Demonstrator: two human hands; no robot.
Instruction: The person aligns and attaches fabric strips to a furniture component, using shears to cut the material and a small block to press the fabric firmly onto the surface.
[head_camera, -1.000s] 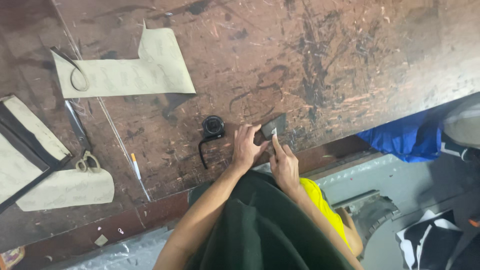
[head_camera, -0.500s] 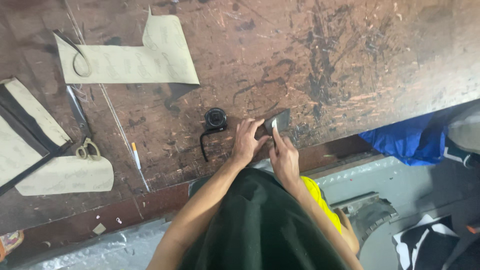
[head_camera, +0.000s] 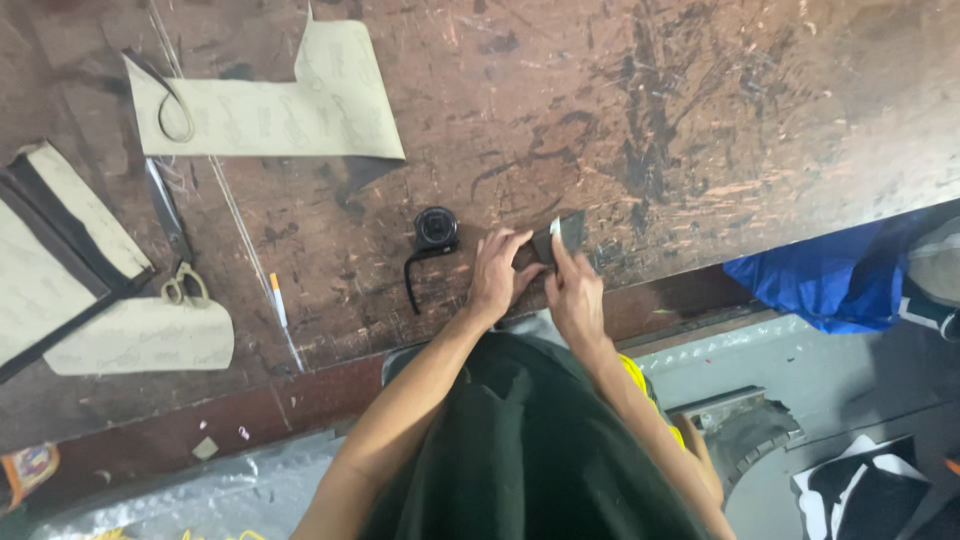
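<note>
The person is standing at the near edge of a scratched brown workbench (head_camera: 700, 120) and is working on a small dark grey piece (head_camera: 560, 238) that is lying flat on the wood, close to that edge. Both hands are meeting on this piece. The left hand (head_camera: 497, 275) is resting its fingers on the left side of the piece, pressed together, probably to stop it from sliding. The right hand (head_camera: 572, 290) is lying just below the piece with one finger stretched along it, pressing down; I cannot tell if it is also holding a thin tool.

Just left of the piece a small black round object with a black strap (head_camera: 433, 240) is sitting, within easy reach. Far left of the piece, scissors (head_camera: 183, 285) are lying on a beige cut sheet (head_camera: 140, 345), and a bigger beige pattern sheet (head_camera: 270, 105) is lying up and left of it, pushed out of the working spot. A white pencil (head_camera: 278, 300) is lying between the scissors and the piece.
</note>
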